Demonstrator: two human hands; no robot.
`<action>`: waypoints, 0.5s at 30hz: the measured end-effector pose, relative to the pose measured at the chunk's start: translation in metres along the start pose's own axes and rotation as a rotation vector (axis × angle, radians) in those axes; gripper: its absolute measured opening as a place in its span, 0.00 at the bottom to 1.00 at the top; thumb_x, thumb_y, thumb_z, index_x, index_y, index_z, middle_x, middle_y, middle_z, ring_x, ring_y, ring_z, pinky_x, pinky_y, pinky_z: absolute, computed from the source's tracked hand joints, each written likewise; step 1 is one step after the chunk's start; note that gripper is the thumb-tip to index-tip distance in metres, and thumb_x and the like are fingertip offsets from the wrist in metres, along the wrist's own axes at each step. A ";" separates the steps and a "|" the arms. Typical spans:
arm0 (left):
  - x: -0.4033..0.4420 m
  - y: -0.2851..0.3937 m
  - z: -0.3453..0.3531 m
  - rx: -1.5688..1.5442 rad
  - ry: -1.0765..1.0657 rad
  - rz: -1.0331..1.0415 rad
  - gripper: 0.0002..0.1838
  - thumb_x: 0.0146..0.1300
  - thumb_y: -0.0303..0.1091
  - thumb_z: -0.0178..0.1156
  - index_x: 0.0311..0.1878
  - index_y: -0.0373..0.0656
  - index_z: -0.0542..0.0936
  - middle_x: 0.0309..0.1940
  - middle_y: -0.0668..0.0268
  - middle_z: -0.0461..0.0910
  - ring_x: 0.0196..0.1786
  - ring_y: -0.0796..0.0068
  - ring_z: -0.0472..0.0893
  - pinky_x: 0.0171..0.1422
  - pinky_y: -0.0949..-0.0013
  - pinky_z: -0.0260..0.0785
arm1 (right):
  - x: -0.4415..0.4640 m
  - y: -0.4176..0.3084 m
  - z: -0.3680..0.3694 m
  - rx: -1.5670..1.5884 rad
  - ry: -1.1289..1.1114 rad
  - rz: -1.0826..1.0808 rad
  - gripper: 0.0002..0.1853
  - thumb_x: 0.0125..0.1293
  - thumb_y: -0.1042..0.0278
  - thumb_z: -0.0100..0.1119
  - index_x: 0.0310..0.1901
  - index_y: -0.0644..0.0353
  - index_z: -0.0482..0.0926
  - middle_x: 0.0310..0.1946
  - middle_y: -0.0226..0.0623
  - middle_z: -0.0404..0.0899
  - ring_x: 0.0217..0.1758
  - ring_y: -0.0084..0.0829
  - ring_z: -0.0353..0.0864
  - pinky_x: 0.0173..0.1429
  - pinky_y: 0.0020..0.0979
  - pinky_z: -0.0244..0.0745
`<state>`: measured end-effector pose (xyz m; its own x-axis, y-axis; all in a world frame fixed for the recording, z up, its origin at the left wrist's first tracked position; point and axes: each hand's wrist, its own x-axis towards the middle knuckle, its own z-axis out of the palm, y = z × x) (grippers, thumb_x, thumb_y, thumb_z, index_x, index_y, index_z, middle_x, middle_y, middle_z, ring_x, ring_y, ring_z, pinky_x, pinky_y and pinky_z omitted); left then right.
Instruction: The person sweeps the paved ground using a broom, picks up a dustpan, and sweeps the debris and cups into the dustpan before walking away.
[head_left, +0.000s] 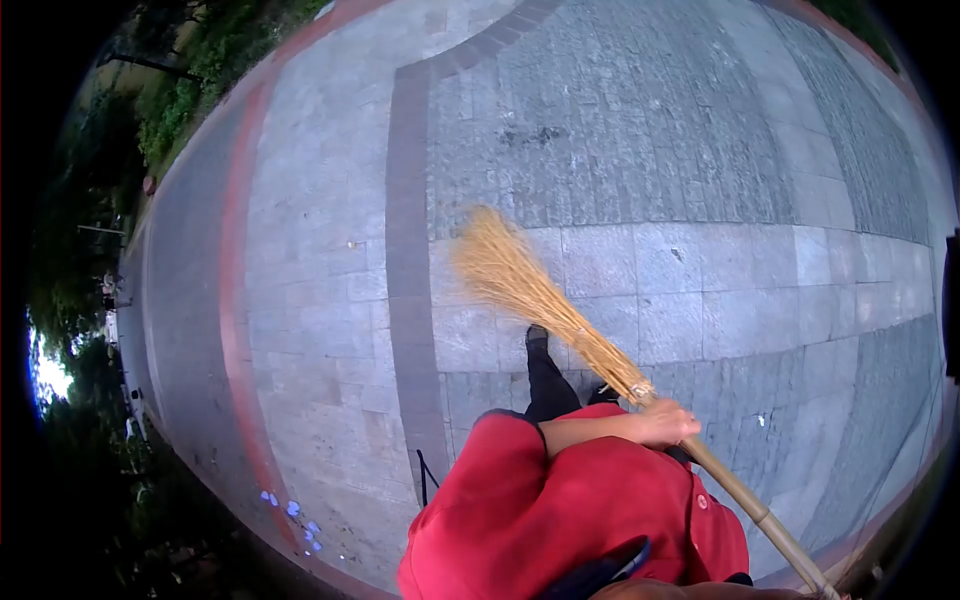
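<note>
A straw broom (525,295) slants across the paving, its bristles fanned out to the upper left and slightly blurred. My left hand (665,422) is wrapped round the bamboo handle, just above the binding that ties the straw. From there the handle runs down to the lower right and leaves the frame at the bottom edge. A strip of skin shows at that edge beside the handle, but the fingers of my right hand are hidden. The bristles lie over or just above the pale paving slabs (670,265); I cannot tell if they touch.
My dark shoe (538,335) stands close beside the bristles. A darker paving band (408,230) runs along the left. Farther out lie a red kerb line (235,290) and a road (190,330). Small bluish scraps (293,509) lie at lower left, a white bit (761,419) at right.
</note>
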<state>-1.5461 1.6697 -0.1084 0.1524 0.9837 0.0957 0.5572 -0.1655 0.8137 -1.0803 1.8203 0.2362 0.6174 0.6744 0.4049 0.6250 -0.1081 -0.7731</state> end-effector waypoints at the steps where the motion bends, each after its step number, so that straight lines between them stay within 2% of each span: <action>1: 0.004 -0.001 0.009 -0.013 0.104 0.068 0.07 0.46 0.37 0.58 0.21 0.46 0.77 0.23 0.59 0.79 0.30 0.57 0.80 0.31 0.55 0.71 | 0.000 -0.004 -0.001 -0.047 0.019 -0.040 0.21 0.59 0.53 0.59 0.34 0.67 0.72 0.27 0.39 0.73 0.32 0.33 0.72 0.39 0.35 0.72; 5: 0.017 -0.002 0.022 -0.046 -0.240 -0.135 0.07 0.46 0.39 0.59 0.24 0.47 0.78 0.23 0.59 0.79 0.32 0.58 0.80 0.33 0.55 0.71 | -0.001 -0.008 0.005 -0.203 0.070 -0.135 0.20 0.60 0.55 0.57 0.35 0.70 0.72 0.25 0.41 0.72 0.30 0.35 0.71 0.35 0.38 0.71; 9: 0.014 -0.018 -0.021 -0.096 -0.473 -0.191 0.09 0.43 0.42 0.60 0.27 0.50 0.80 0.27 0.61 0.80 0.35 0.56 0.80 0.37 0.55 0.72 | -0.011 0.004 0.027 -0.304 0.146 -0.174 0.20 0.61 0.57 0.56 0.36 0.72 0.71 0.24 0.43 0.71 0.27 0.38 0.71 0.31 0.40 0.71; 10: 0.013 -0.014 -0.017 -0.105 -0.483 -0.190 0.09 0.43 0.42 0.60 0.27 0.50 0.80 0.28 0.62 0.81 0.35 0.56 0.80 0.38 0.55 0.72 | -0.014 0.007 0.033 -0.297 0.268 -0.208 0.22 0.59 0.57 0.59 0.36 0.74 0.70 0.25 0.44 0.71 0.28 0.39 0.71 0.29 0.38 0.71; 12: 0.011 -0.002 -0.016 -0.100 -0.504 -0.189 0.09 0.44 0.42 0.60 0.28 0.49 0.80 0.29 0.62 0.81 0.37 0.57 0.80 0.39 0.55 0.72 | -0.001 0.000 -0.003 -0.202 -0.003 -0.180 0.21 0.58 0.58 0.60 0.36 0.74 0.71 0.26 0.45 0.72 0.29 0.40 0.72 0.29 0.39 0.72; 14: 0.020 0.008 0.003 -0.114 -0.436 -0.191 0.08 0.45 0.40 0.60 0.28 0.50 0.81 0.29 0.62 0.81 0.38 0.58 0.80 0.41 0.55 0.72 | -0.004 -0.005 -0.016 -0.167 -0.001 -0.135 0.21 0.58 0.58 0.60 0.36 0.74 0.71 0.26 0.45 0.72 0.29 0.39 0.72 0.30 0.38 0.72; 15: 0.027 0.022 -0.009 -0.115 -0.417 -0.173 0.08 0.45 0.40 0.60 0.28 0.50 0.81 0.29 0.62 0.81 0.37 0.58 0.80 0.40 0.55 0.72 | -0.011 -0.005 -0.015 -0.158 0.012 -0.110 0.21 0.58 0.58 0.60 0.35 0.74 0.71 0.26 0.45 0.72 0.29 0.39 0.72 0.30 0.38 0.72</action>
<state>-1.5367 1.6934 -0.0828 0.3939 0.8797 -0.2663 0.5127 0.0302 0.8580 -1.0833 1.8020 0.2432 0.5464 0.6797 0.4893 0.7556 -0.1481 -0.6380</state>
